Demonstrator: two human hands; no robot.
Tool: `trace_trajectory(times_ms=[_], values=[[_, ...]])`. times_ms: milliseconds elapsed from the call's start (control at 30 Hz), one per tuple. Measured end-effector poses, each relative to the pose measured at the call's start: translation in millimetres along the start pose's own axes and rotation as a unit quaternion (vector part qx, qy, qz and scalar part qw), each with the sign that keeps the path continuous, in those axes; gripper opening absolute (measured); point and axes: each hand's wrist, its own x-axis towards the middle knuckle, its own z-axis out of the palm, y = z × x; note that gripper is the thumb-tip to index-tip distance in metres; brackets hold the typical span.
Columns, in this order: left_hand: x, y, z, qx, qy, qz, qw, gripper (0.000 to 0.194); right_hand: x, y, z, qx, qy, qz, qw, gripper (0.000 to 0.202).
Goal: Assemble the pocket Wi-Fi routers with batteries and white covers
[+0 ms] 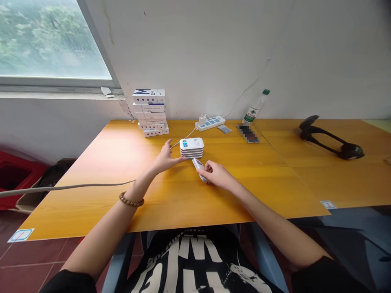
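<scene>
A stack of several flat white devices with rounded corners [192,147] lies near the middle of the wooden table, a label and code on its top one. My left hand [166,158] is open at the stack's left side, thumb and fingers spread, the thumb tip close to its lower front edge; whether it touches cannot be made out. In front of the stack, my right hand [215,174] grips a similar flat white device [199,166], tilted, between thumb and fingers. Part of that device is hidden by the hand.
White boxes [150,113] are piled at the back left. Behind the stack lie a power strip [210,123] with a plug and a grey packet [224,129]. A phone [249,133] and a bottle [255,108] stand further right, then a black strap-like object [328,140]. A cable [76,186] crosses the left side.
</scene>
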Motion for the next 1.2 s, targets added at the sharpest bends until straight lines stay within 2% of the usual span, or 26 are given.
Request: trace_trajectory(times_ms=[67, 133, 167, 233, 300, 367, 433, 467, 533, 600, 700, 867, 967, 1200], values=[[-19.6, 10.9, -5.9, -0.031, -0.083, 0.005, 0.996, 0.092, 1.0, -6.2, 5.1, 0.102, -0.05, 0.032, 0.993, 0.046], [-38.5, 19.5, -0.3, -0.08, -0.159, 0.015, 0.984, 0.099, 0.6, -10.6, 13.2, 0.2, -0.106, 0.059, 0.972, 0.048], [-46.4, 22.3, 6.3, -0.111, -0.173, 0.019, 0.978, 0.106, 0.0, -11.6, 17.8, 0.229, -0.129, 0.065, 0.963, 0.049], [-57.5, 24.8, 22.6, -0.167, -0.162, 0.018, 0.973, 0.109, -1.0, -11.0, 25.3, 0.254, -0.152, 0.059, 0.953, 0.048], [-63.0, 24.0, 36.3, -0.195, -0.122, 0.007, 0.973, 0.101, -1.1, -7.1, 27.0, 0.253, -0.174, 0.043, 0.951, 0.045], [-65.2, 21.5, 43.1, -0.197, -0.091, 0.005, 0.976, 0.095, -0.1, -1.5, 21.7, 0.216, -0.196, 0.009, 0.956, 0.04], [-66.3, 19.3, 44.6, -0.185, -0.081, 0.017, 0.979, 0.095, 1.3, 3.7, 12.3, 0.144, -0.184, -0.049, 0.971, 0.033], [-66.9, 18.6, 44.6, -0.177, -0.078, 0.025, 0.981, 0.096, 1.8, 5.6, 7.6, 0.108, -0.167, -0.087, 0.976, 0.038], [-68.5, 18.9, 45.0, -0.161, -0.079, 0.039, 0.983, 0.096, 1.8, 7.4, 1.0, 0.066, -0.15, -0.158, 0.974, 0.061], [-70.6, 21.3, 46.6, -0.142, -0.079, 0.042, 0.986, 0.096, 0.4, 7.4, -1.0, 0.069, -0.178, -0.201, 0.961, 0.075], [-74.1, 27.6, 49.1, -0.11, -0.08, 0.027, 0.99, 0.1, -3.8, 6.7, 1.1, 0.072, -0.21, -0.214, 0.951, 0.083], [-79.8, 36.1, 50.2, -0.075, -0.07, 0.024, 0.994, 0.101, -12.5, 6.1, 5.0, -0.033, -0.153, -0.256, 0.954, 0.09], [-81.5, 36.9, 50.9, -0.066, -0.067, 0.033, 0.995, 0.1, -16.4, 4.5, 7.3, -0.07, -0.141, -0.277, 0.948, 0.091], [-82.6, 31.0, 55.8, -0.068, -0.06, 0.06, 0.994, 0.102, -26.4, -0.3, 20.6, -0.105, -0.121, -0.252, 0.954, 0.095]])
